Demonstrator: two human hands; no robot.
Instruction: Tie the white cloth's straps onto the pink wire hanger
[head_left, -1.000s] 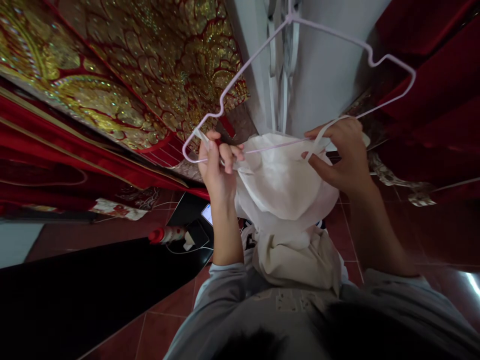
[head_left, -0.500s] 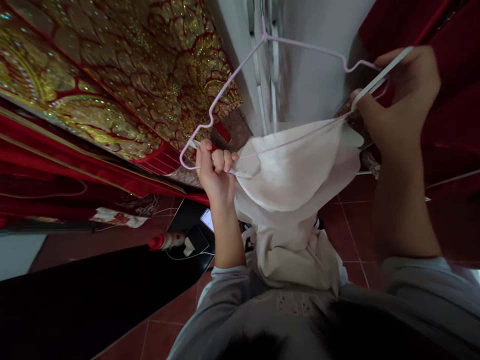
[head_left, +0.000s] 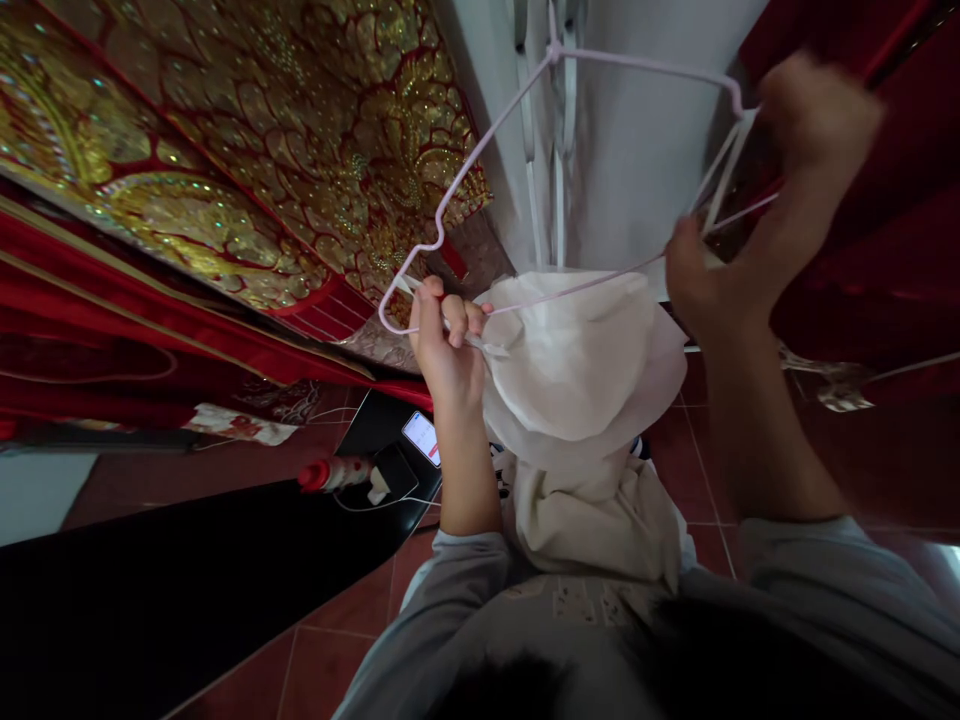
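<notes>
A pale pink hanger (head_left: pixel 487 135) hangs in front of me. Below its lower bar is a white layered garment (head_left: pixel 577 350). My left hand (head_left: pixel 450 340) is closed at the hanger's left corner, gripping the garment's white strap and the bar. Another white strap (head_left: pixel 721 180) runs down from the notch at the hanger's right end. Beside it my right hand (head_left: pixel 765 200) is blurred, its thumb and fingers spread apart, the thumb near the strap's lower part. Part of the hanger's right end is hidden behind this hand.
Red garments with gold sequins (head_left: pixel 300 130) hang at the left, dark red cloth (head_left: pixel 892 250) at the right. A black table (head_left: pixel 225 580) at the lower left bears a phone (head_left: pixel 422 438), a red-capped bottle (head_left: pixel 334 474) and a cable. Metal rails stand behind the hanger.
The right strap now loops over the hanger's right notch. My right hand has opened and its thumb has moved left and down. The hanger sits slightly further right and higher in view.
</notes>
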